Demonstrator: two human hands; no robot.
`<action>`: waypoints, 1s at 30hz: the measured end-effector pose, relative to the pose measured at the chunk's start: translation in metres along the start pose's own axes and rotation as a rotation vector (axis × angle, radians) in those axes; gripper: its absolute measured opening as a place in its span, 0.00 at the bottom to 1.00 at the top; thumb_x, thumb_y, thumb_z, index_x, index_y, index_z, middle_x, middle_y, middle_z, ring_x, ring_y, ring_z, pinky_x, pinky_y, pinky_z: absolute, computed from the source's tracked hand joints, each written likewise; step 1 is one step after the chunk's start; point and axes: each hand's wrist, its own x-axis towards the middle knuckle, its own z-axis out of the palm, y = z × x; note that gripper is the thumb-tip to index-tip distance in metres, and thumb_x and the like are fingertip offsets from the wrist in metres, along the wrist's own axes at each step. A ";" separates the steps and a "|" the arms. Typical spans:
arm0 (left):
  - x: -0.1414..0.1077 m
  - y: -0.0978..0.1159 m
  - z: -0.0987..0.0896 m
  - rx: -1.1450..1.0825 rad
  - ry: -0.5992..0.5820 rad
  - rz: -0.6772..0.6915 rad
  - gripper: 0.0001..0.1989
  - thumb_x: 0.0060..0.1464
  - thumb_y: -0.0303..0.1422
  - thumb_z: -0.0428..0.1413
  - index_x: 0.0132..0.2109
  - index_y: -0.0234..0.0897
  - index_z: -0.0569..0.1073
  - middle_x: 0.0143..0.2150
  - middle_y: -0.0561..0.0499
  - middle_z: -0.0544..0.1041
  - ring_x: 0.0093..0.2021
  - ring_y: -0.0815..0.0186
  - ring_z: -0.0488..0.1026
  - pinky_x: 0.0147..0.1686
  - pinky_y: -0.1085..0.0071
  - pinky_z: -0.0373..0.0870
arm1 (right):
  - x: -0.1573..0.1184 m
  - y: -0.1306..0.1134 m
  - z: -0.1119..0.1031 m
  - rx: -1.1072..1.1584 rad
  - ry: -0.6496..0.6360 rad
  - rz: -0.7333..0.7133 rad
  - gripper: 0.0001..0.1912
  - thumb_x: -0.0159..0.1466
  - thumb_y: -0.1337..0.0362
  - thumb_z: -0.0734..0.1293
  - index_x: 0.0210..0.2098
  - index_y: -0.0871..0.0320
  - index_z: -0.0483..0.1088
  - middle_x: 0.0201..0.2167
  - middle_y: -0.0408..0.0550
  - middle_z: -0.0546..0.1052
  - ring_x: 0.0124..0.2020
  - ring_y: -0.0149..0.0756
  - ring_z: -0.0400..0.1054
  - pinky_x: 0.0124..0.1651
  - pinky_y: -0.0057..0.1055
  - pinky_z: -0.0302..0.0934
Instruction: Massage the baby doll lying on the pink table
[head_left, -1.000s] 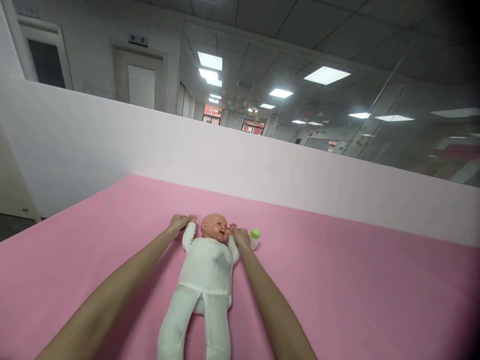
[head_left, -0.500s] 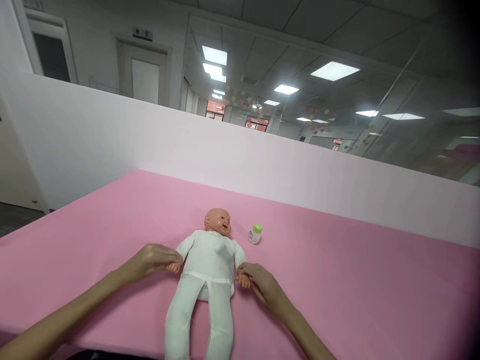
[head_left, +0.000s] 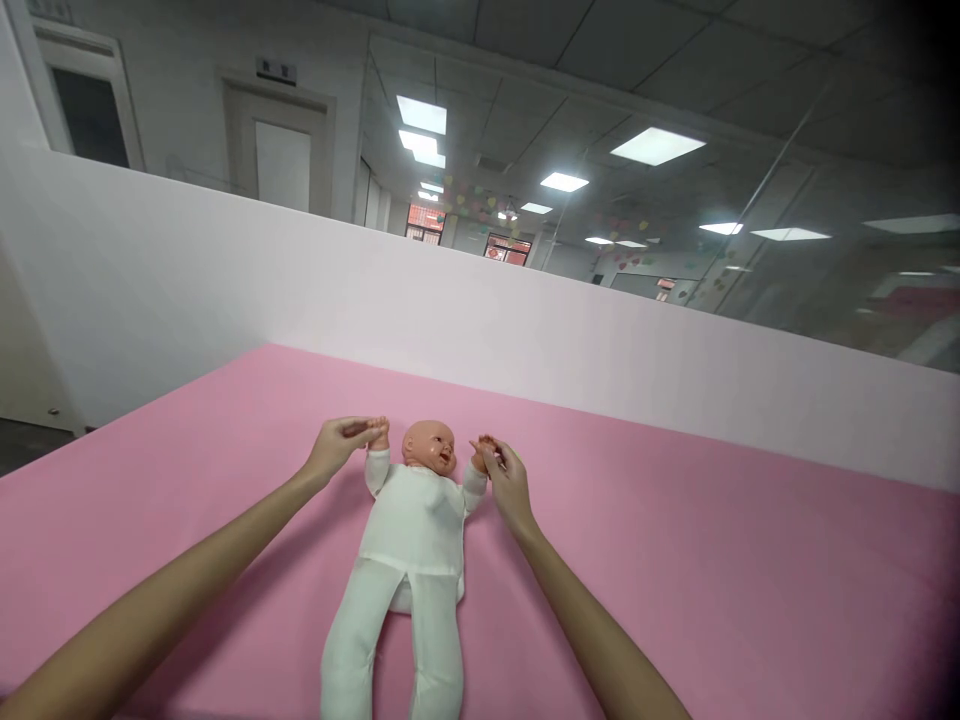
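Observation:
A baby doll (head_left: 416,520) with a white cloth body lies on its back on the pink table surface (head_left: 675,560). Its head is turned toward the right, and its feet run past the lower edge of the view. My left hand (head_left: 341,447) is closed on the doll's hand at the left, which is raised beside the head. On the other side, my right hand (head_left: 510,480) pinches the doll's other hand, also lifted to about head height. Both doll arms are bent upward. The small bottle is hidden behind my right hand.
Behind the table runs a low white wall (head_left: 480,310) with glass above it. Beyond stand a door (head_left: 283,165) and a room with lit ceiling panels. The table's left edge slopes down toward the lower left.
Both my hands have moved up and away from me, raising the doll's arms from beside its body to beside its head. My right hand now covers the green-capped bottle.

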 end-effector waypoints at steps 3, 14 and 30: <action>0.040 -0.015 0.025 -0.061 0.065 -0.146 0.24 0.43 0.48 0.70 0.43 0.35 0.85 0.48 0.42 0.85 0.48 0.54 0.81 0.44 0.65 0.78 | 0.040 0.020 0.027 -0.051 0.039 0.231 0.18 0.66 0.49 0.65 0.37 0.59 0.75 0.44 0.57 0.82 0.49 0.45 0.75 0.47 0.31 0.66; 0.056 -0.069 0.030 0.046 0.071 -0.391 0.18 0.31 0.42 0.74 0.23 0.36 0.77 0.20 0.49 0.77 0.25 0.61 0.76 0.24 0.69 0.67 | 0.045 0.074 0.049 -0.200 0.008 0.479 0.20 0.63 0.57 0.67 0.17 0.55 0.64 0.17 0.45 0.72 0.27 0.40 0.71 0.30 0.30 0.59; -0.090 0.015 -0.058 0.336 -0.577 0.290 0.13 0.62 0.44 0.60 0.40 0.43 0.85 0.37 0.44 0.85 0.38 0.56 0.82 0.40 0.65 0.77 | -0.091 0.000 -0.064 -0.314 -0.565 -0.317 0.16 0.75 0.61 0.58 0.53 0.50 0.75 0.51 0.52 0.80 0.50 0.44 0.74 0.54 0.41 0.68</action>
